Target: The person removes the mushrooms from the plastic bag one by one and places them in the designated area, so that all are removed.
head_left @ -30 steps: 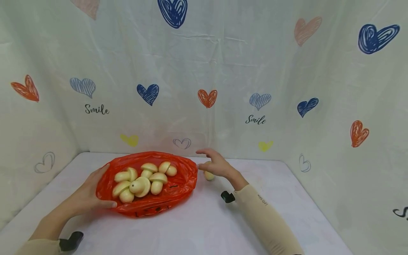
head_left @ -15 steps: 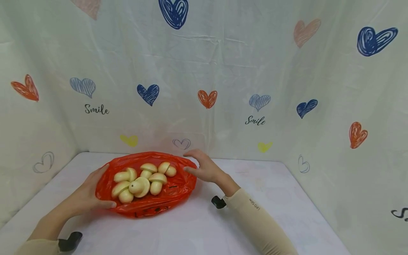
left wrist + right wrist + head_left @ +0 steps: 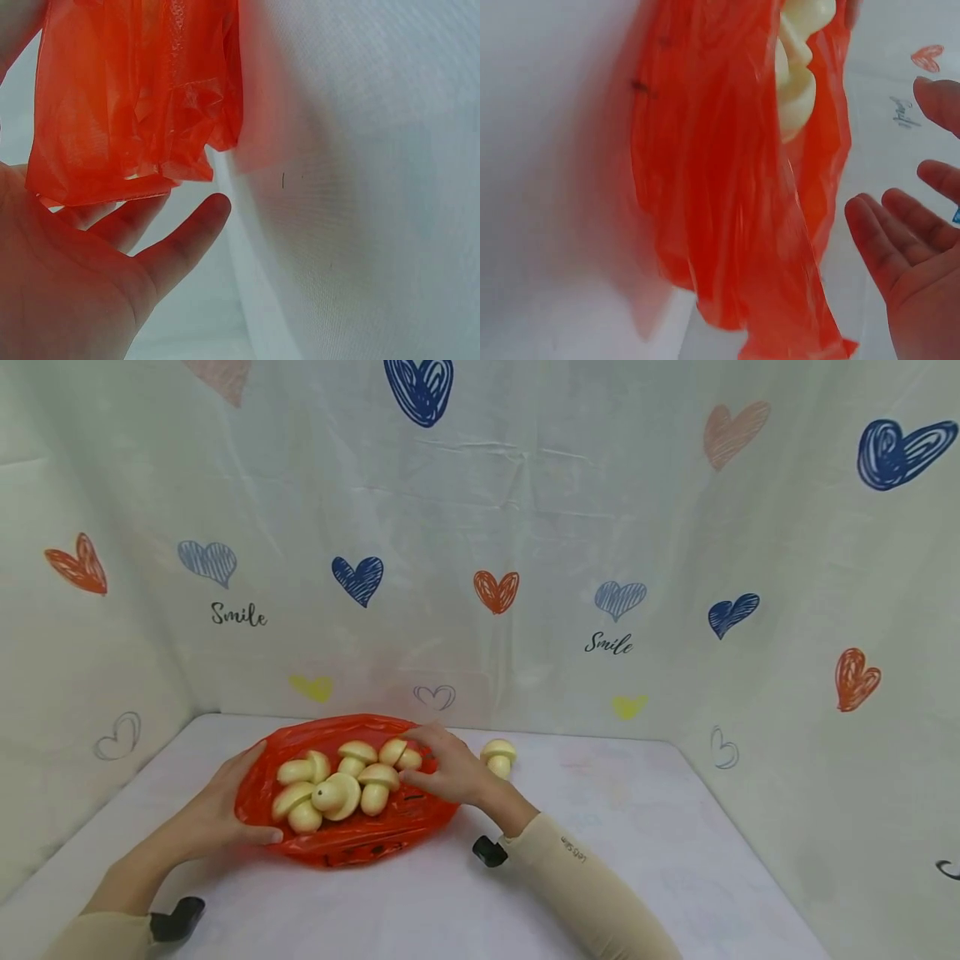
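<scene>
Right hand (image 3: 453, 768): held wide over the right part of the red bag (image 3: 420, 817), thumb and forefinger parted on either side of the rightmost bagged mushroom (image 3: 408, 759); contact with it cannot be told. Right wrist view shows the fingers spread, grasping nothing. Left hand (image 3: 221, 806): set round the bag's left edge, thumb on the near side, fingers loosely extended against the plastic. Bag sits open-mouthed on the white table (image 3: 622, 852), left of middle; six pale mushrooms visible inside, clustered, caps facing various ways. One loose mushroom (image 3: 498, 753) stands cap up on the table, right of the bag, beyond the right wrist. Behind: white curtain (image 3: 555, 547) printed with hearts.
</scene>
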The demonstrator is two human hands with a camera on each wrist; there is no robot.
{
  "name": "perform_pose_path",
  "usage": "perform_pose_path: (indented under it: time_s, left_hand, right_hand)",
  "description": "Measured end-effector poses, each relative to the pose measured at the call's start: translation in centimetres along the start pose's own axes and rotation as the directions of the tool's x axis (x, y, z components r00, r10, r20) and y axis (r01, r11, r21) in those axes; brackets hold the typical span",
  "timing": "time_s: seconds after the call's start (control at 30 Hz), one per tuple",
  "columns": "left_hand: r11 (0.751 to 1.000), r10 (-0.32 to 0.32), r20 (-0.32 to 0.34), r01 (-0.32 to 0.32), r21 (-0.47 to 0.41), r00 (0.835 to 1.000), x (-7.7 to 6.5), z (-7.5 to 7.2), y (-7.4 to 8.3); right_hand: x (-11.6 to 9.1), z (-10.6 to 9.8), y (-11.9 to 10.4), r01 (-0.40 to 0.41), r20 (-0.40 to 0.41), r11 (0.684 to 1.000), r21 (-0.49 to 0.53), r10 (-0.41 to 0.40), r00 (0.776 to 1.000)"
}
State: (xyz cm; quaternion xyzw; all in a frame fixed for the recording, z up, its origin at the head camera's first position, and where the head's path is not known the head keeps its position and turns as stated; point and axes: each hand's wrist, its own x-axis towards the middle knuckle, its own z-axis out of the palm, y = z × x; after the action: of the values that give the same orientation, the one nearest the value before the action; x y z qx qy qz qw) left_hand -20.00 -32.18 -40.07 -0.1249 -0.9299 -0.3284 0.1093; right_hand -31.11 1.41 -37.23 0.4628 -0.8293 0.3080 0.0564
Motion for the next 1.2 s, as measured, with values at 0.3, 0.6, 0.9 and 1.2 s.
perform_pose_path:
  time_s: [0.3,0.6,0.9,1.2]
  left_hand:
    - [1.0,0.004,0.005,-0.004,0.008,1.0,0.0,0.0,-0.2]
    - [1.0,-0.003,0.005,0.003,0.002,1.0,0.0,0.1,-0.3]
    - [1.0,0.013,0.001,-0.013,-0.002,1.0,0.0,0.1,-0.2]
    - [1.0,0.009,0.003,-0.009,0.003,1.0,0.0,0.2,-0.4]
  right_hand:
    - [0.8,2.6,-0.7,-0.107,0.026,0.993,0.055,0.105,0.994]
    - [1.3,4.8,-0.8,-0.25,0.04,0.965,0.075,0.248,0.968]
    - [1.9,6.2,-1.2,-0.31,0.028,0.949,0.047,0.309,0.951]
    - [2.1,7.0,-1.5,-0.295,0.056,0.955,-0.033,0.297,0.953]
